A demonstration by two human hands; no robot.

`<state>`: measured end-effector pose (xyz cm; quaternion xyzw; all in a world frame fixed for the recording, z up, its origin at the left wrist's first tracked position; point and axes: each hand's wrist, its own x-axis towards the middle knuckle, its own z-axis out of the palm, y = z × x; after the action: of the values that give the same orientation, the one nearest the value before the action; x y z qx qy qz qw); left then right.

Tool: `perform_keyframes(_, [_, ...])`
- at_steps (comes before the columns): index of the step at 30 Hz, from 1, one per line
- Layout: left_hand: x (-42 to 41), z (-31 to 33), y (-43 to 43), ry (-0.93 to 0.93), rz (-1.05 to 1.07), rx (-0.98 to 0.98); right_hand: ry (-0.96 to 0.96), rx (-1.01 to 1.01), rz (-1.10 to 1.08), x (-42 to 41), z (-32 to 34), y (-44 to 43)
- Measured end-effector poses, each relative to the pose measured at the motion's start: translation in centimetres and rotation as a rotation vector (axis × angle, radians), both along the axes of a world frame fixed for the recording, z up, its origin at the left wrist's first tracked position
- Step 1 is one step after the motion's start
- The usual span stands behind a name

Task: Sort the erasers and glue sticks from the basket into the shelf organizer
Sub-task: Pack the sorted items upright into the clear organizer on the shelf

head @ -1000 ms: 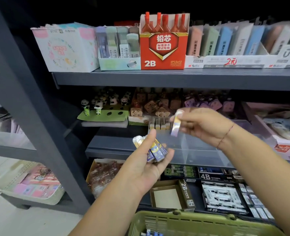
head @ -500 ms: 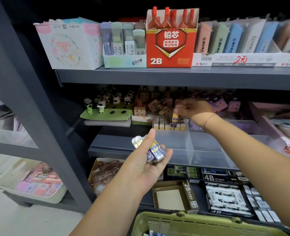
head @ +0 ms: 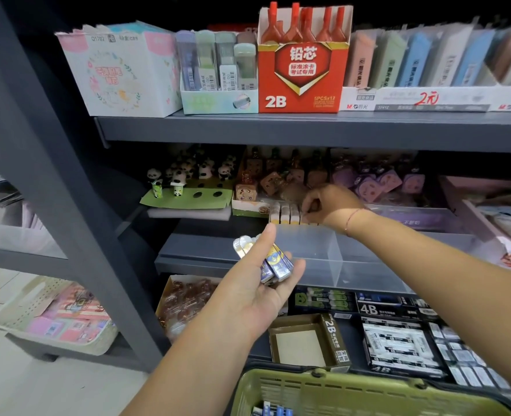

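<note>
- Clear plastic forms the shelf organizer (head: 341, 253) on the middle shelf, and dividers split it into compartments. At the back of its left compartment, a standing row (head: 287, 213) of small white-and-yellow pieces is packed upright, side by side.
- The right hand (head: 329, 205) is at the right end of that row with its fingers curled down to it. I cannot tell whether the fingertips pinch a piece or only touch the row.
- The left hand (head: 257, 286) is palm up just in front of the organizer. Its thumb and fingers curl round a bundle of wrapped erasers (head: 273, 265) in blue-purple sleeves with pale, shiny ends.
- The green basket (head: 338, 385) sits at the bottom edge of the view, below both hands. A few more blue-and-white pieces (head: 273, 411) show inside it.
- These erasers look light, small and firm. Their glossy wrap is probably slippery, so a loose stack in the palm could fan out and shed one.
- The best hold is likely a thumb-and-forefinger pinch across the long sides near one end. That leaves the other end free to slide down beside the row.
- Setting a piece in probably calls for a gentle touch, since the upright neighbours could tip over into the unfilled part of the compartment.
</note>
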<state>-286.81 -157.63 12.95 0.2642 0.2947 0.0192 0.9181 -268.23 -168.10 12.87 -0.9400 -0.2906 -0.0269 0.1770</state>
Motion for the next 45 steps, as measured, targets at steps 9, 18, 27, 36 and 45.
perform_keyframes(9, [-0.1,0.1,-0.1,-0.002,-0.021,0.039,0.082,0.378,0.058,-3.1,1.5,-0.3])
perform_keyframes(18, [-0.3,-0.1,-0.4,-0.102,-0.091,0.061,0.546,0.337,0.549,-8.9,2.1,-1.7])
perform_keyframes(27, [-0.2,0.0,0.1,-0.096,-0.048,0.030,0.805,0.745,0.423,-8.8,2.2,-2.3])
perform_keyframes(36, [0.1,-0.3,0.3,-0.044,-0.030,-0.008,0.316,0.464,-0.081,0.2,1.5,-4.5])
perform_keyframes(45, [0.0,-0.5,0.2,-0.048,-0.037,0.003,0.032,0.033,0.021,0.9,-0.4,-2.0])
